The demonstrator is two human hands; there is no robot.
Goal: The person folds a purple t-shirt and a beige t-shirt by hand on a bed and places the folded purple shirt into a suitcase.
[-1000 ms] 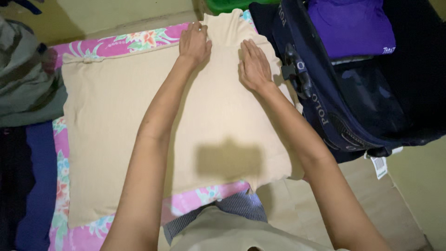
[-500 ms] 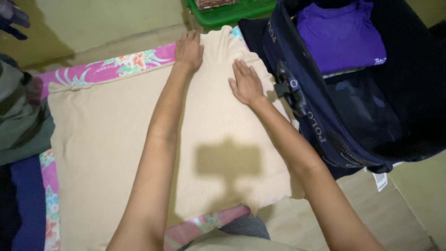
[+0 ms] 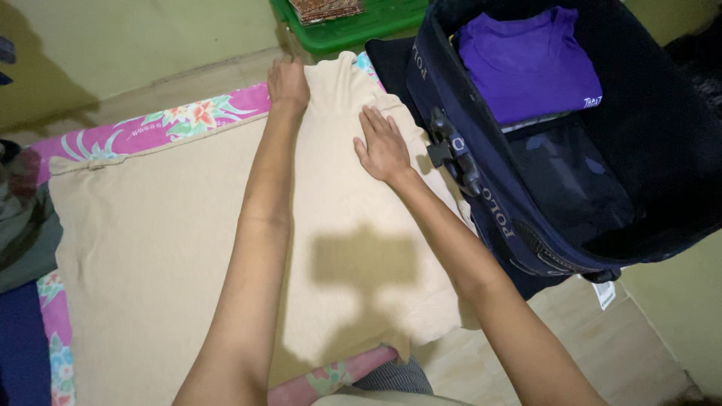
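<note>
A beige garment (image 3: 173, 248) lies spread flat over a pink floral sheet (image 3: 165, 120) on the floor, filling most of the space in front of the person. Its far end narrows into a folded part that reaches up beside the suitcase. The left hand (image 3: 288, 81) rests at that far edge, fingers bent down onto the cloth; whether it pinches the fabric or only presses it I cannot tell. The right hand (image 3: 382, 144) lies flat on the same folded part, just to the right, its grip apart with fingers spread and palm down, holding nothing. Both bare forearms stretch out across the garment, and a squarish shadow falls on the cloth between them.

Just beside the right hand stands an open dark blue suitcase (image 3: 489, 203), its rim touching the garment's edge. Inside it lies a folded purple shirt (image 3: 526, 64). Beyond the garment's far end sits a green plastic tray (image 3: 353, 26). At the left edge, grey-green clothing (image 3: 22, 225) and a dark blue cloth (image 3: 19, 346) lie beside the sheet.
</note>
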